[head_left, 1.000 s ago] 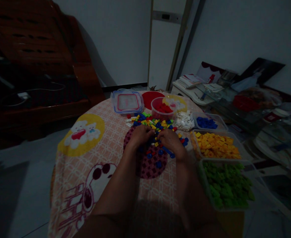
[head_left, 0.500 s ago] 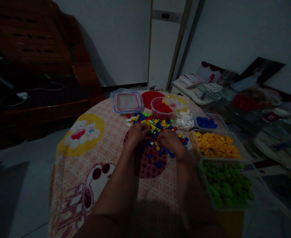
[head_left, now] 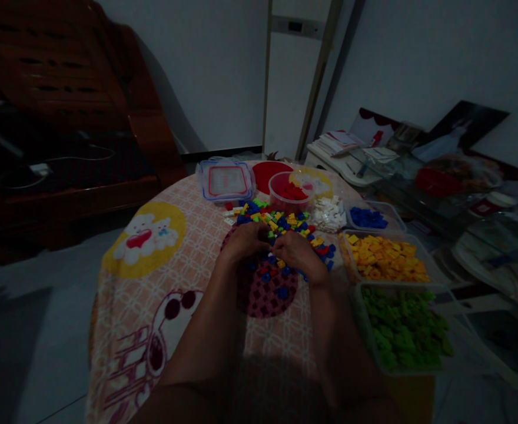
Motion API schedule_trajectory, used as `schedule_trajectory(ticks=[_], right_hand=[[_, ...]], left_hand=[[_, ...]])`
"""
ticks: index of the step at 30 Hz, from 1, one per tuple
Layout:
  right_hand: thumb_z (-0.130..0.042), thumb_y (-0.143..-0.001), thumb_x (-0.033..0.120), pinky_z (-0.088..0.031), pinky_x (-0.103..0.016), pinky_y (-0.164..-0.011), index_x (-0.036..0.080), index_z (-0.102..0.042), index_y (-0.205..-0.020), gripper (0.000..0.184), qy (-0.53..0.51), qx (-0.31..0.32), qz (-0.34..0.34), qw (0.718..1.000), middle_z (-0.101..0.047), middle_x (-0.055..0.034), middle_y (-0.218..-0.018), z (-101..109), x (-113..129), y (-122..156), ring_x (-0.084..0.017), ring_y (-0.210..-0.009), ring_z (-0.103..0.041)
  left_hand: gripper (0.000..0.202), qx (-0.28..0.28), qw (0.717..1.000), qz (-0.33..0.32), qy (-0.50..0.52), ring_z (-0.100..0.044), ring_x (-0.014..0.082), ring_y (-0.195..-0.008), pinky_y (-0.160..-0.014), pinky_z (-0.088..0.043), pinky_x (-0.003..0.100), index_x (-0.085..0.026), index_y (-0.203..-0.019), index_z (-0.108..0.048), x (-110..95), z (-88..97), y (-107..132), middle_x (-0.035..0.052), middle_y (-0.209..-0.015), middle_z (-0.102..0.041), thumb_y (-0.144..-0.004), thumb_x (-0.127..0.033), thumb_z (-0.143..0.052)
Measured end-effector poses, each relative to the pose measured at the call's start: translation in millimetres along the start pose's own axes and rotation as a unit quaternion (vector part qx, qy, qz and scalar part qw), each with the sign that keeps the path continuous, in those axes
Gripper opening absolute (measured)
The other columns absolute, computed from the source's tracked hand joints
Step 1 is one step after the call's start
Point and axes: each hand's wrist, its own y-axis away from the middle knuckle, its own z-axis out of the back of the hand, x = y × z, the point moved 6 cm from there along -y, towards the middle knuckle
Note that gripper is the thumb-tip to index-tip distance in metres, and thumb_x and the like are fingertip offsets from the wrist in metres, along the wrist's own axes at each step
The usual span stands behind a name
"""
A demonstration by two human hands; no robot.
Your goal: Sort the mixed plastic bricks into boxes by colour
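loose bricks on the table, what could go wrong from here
The white pile sits close beside the mixed bricks, so a sideways sweep of the right hand could mingle them. The open green tub stands near the right forearm; a bump might spill it.

The room is dark, with only a little light. The far wall point(head_left: 210, 76) is plain and pale, with a black strip point(head_left: 228, 153) along the bottom. A tall white box point(head_left: 289, 88) with a tiny dark screen point(head_left: 295, 26) stands there. On the left is a big brown wooden bench point(head_left: 146, 129). The floor point(head_left: 60, 347) on the left has pale, shiny tiles. In the middle is a round table point(head_left: 192, 235) with a pink cloth. On the right, papers point(head_left: 338, 141) sit on a white stand point(head_left: 329, 162), near another pale wall point(head_left: 440, 53).
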Motion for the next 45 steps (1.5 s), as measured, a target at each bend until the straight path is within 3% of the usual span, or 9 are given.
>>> schedule_trajectory(ticks=[4,9,14,18,24,29,36,41,45], right_hand=[[-0.056,-0.087,0.016,-0.046,-0.024,-0.076,0.019,-0.08,-0.09,0.024,0.027,0.01,-0.039,0.999,-0.079,-0.009,-0.094,-2,-4,0,-0.019,-0.089,-0.071],[-0.061,-0.085,0.018,-0.046,-0.024,-0.077,0.02,-0.08,-0.091,0.021,0.023,0.015,-0.021,0.999,-0.079,-0.0075,-0.095,-3,-2,-2,-0.02,-0.091,-0.071],[-0.07,-0.08,0.02,-0.046,-0.024,-0.078,0.02,-0.079,-0.088,0.013,0.022,0.024,-0.021,0.999,-0.079,-0.0061,-0.096,-10,-2,-4,-0.019,-0.093,-0.071],[-0.067,-0.083,0.019,-0.046,-0.024,-0.077,0.02,-0.079,-0.09,0.013,0.028,0.019,-0.033,0.999,-0.079,-0.0066,-0.096,-10,-5,-4,-0.019,-0.093,-0.071],[-0.063,-0.086,0.021,-0.046,-0.024,-0.074,0.019,-0.079,-0.089,0.016,0.026,0.008,-0.045,0.999,-0.079,-0.0076,-0.092,-4,-6,-2,-0.019,-0.088,-0.071],[-0.072,-0.082,0.024,-0.046,-0.023,-0.077,0.021,-0.079,-0.088,0.01,0.023,0.026,-0.02,0.999,-0.078,-0.0056,-0.094,-9,-2,-4,-0.019,-0.091,-0.071],[-0.074,-0.078,0.022,-0.047,-0.024,-0.077,0.022,-0.079,-0.089,0.012,0.012,0.022,-0.03,0.999,-0.079,-0.0052,-0.095,-14,-12,-8,-0.019,-0.092,-0.071],[-0.07,-0.079,0.018,-0.047,-0.023,-0.075,0.021,-0.079,-0.087,0.012,-0.018,0.02,-0.035,0.999,-0.079,-0.0056,-0.092,-10,-13,-4,-0.018,-0.089,-0.072],[-0.067,-0.078,0.017,-0.047,-0.022,-0.073,0.019,-0.078,-0.082,0.012,-0.068,-0.006,-0.031,0.997,-0.078,-0.0049,-0.084,-1,-16,-1,-0.017,-0.082,-0.07]], left_hand=[[0.035,0.015,0.999,-0.014,0.025,-0.065,0.019,-0.079,-0.067,-0.047,0.024,-0.018,-0.098,-0.074,3,2.0,2,0.0011,-0.084,-0.074,-0.063,-0.025,-0.072],[0.042,0.014,0.995,0.008,0.103,-0.069,0.019,-0.083,-0.074,-0.053,0.025,-0.016,-0.103,-0.073,10,4.5,2,0.002,-0.088,-0.076,-0.062,-0.015,-0.065],[0.048,0.004,0.993,0.021,0.113,-0.072,0.0204,-0.087,-0.078,-0.056,0.027,-0.014,-0.104,-0.074,10,6.3,1,0.0026,-0.09,-0.077,-0.059,-0.009,-0.061],[0.052,0.018,0.989,0.033,0.141,-0.072,0.0204,-0.086,-0.076,-0.056,0.027,-0.015,-0.108,-0.072,14,3.9,0,0.0028,-0.09,-0.078,-0.058,-0.008,-0.06],[0.039,0.019,0.995,0.009,0.1,-0.071,0.0209,-0.08,-0.073,-0.054,0.027,-0.016,-0.099,-0.074,11,4.0,1,0.0028,-0.085,-0.076,-0.06,-0.023,-0.076],[0.033,0.031,0.998,-0.013,0.048,-0.068,0.0197,-0.081,-0.071,-0.052,0.025,-0.018,-0.092,-0.076,9,3.0,4,0.002,-0.087,-0.076,-0.06,-0.019,-0.073],[0.053,0.044,0.994,-0.013,0.097,-0.071,0.0189,-0.088,-0.077,-0.054,0.025,-0.018,-0.106,-0.075,10,5.9,5,0.003,-0.096,-0.078,-0.057,-0.008,-0.056],[0.049,0.018,0.992,0.003,0.128,-0.072,0.0208,-0.087,-0.076,-0.056,0.027,-0.017,-0.104,-0.076,13,6.5,2,0.0029,-0.091,-0.078,-0.059,-0.012,-0.058],[0.041,-0.047,0.993,0.021,0.102,-0.071,0.0202,-0.083,-0.074,-0.054,0.027,-0.017,-0.104,-0.077,16,15.0,1,0.0027,-0.087,-0.078,-0.065,-0.019,-0.065]])
